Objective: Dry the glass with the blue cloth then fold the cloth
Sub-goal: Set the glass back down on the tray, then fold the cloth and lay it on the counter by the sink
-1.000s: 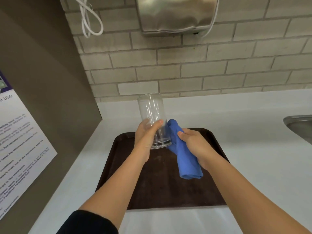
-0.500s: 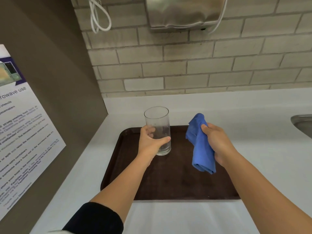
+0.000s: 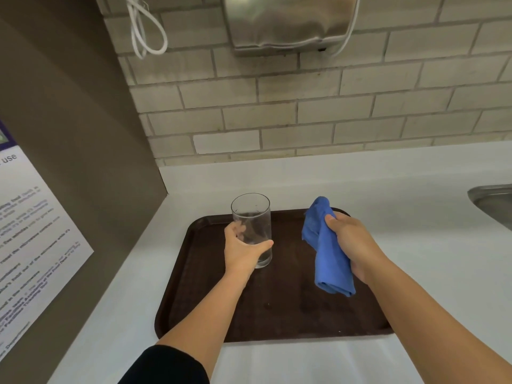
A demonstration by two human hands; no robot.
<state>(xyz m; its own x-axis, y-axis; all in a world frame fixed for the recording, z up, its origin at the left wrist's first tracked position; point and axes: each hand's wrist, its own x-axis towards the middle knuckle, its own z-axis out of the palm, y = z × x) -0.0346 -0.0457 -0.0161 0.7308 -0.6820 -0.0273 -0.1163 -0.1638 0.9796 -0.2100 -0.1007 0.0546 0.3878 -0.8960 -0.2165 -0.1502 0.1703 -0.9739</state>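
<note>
A tall clear glass (image 3: 251, 217) stands upright on the left part of the dark brown tray (image 3: 277, 309). My left hand (image 3: 241, 253) is wrapped around its lower half. The blue cloth (image 3: 327, 250) hangs bunched from my right hand (image 3: 350, 242), which grips it above the tray's right side. Cloth and glass are apart, with a gap of bare tray between them.
The tray lies on a white counter (image 3: 415, 217). A brown side panel with a printed notice (image 3: 30, 239) rises at the left. A brick wall with a steel hand dryer (image 3: 288, 20) and a white cable (image 3: 146, 31) stands behind. A steel sink edge (image 3: 493, 200) shows at the right.
The glass went from tilted and lifted against the cloth to upright on the tray. My right hand drew the cloth away to the right.
</note>
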